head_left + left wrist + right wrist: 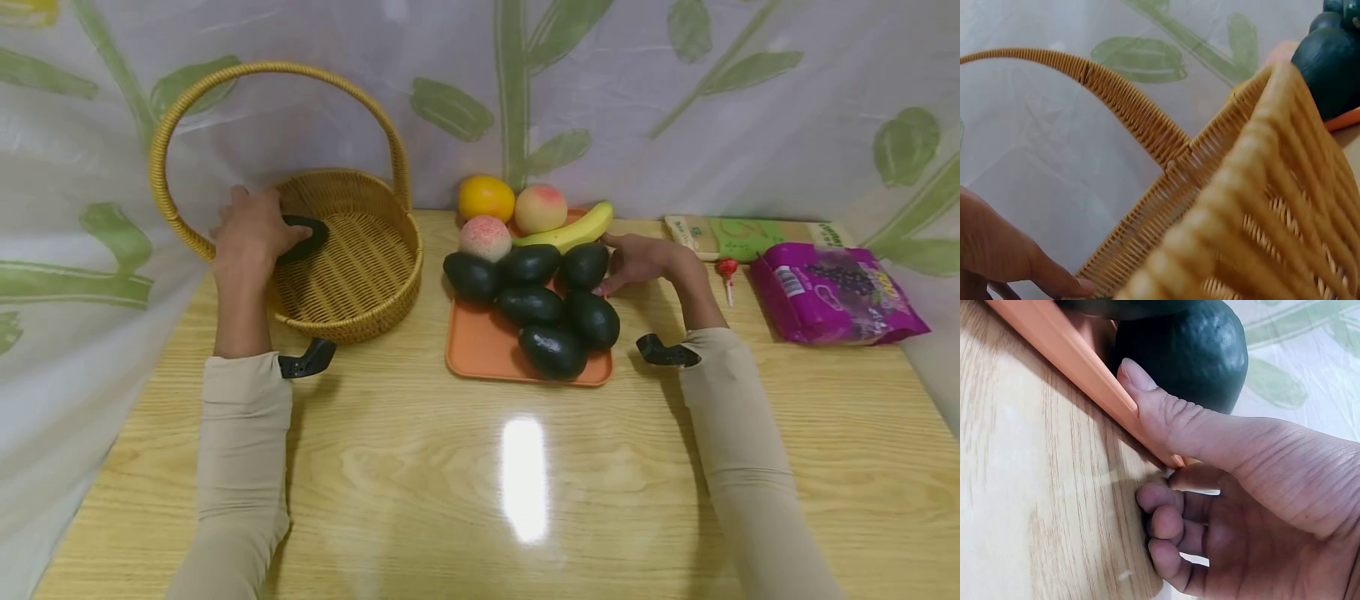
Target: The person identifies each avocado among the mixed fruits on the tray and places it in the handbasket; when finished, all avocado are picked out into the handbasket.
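My left hand (251,225) reaches over the left rim of the wicker basket (416,283) and grips a dark green avocado (307,243) inside it. In the left wrist view, the avocado is nearly all out of frame and the thumb shows at the basket's far inner side. My right hand (645,260) pinches the right edge of the orange tray (480,354). Its thumb (1147,394) lies over the tray's rim, beside an avocado (1191,356), with the other fingers curled on the outer side. Several avocados (553,350) lie on the tray.
Behind the avocados are an orange (486,198), two peaches (540,208) and a banana (573,232). Right of the tray lie a red lollipop (727,268), a purple grape-print bag (840,292) and a green-and-beige package (750,237). A patterned curtain (465,50) hangs behind the table (420,483).
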The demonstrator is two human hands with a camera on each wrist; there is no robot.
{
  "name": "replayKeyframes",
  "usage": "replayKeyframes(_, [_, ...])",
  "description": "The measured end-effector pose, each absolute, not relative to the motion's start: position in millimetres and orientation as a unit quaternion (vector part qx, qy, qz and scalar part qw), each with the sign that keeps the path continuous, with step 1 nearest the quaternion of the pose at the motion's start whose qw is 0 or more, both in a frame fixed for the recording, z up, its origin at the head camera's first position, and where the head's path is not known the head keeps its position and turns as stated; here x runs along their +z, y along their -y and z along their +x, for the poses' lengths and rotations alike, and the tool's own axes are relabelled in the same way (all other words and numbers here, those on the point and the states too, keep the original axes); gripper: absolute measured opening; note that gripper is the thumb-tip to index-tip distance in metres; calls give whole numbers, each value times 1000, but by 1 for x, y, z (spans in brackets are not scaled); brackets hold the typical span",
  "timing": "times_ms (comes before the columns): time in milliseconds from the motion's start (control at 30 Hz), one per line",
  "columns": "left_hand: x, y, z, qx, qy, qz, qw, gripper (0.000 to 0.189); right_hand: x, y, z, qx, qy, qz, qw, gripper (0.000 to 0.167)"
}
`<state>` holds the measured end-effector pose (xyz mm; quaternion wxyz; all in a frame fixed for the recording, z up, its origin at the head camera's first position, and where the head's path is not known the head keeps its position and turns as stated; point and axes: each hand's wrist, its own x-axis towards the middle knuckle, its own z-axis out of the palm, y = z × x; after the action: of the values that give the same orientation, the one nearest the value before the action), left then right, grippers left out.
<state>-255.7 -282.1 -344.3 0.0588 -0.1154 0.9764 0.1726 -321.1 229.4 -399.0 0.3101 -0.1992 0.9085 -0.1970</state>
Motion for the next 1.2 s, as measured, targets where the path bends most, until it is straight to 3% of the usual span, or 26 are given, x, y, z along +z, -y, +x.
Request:
replayKeyframes(433, [-320,235,-252,164,-986,5,4,61,-396,-231,-323,-189,-910,-198,311,107])
replayKeyframes(833, [-301,183,-244,170,-980,100,19,47,-399,-229,-325,-194,-905,-211,313,108])
replayKeyframes(1067, [-296,155,-248,161,-964,190,92,49,-396,-232,-324,-190,-907,-208,313,108])
replayKeyframes(1200, [-298,144,-250,156,-959,214,97,48,-399,-229,-325,-194,-904,-215,316,106])
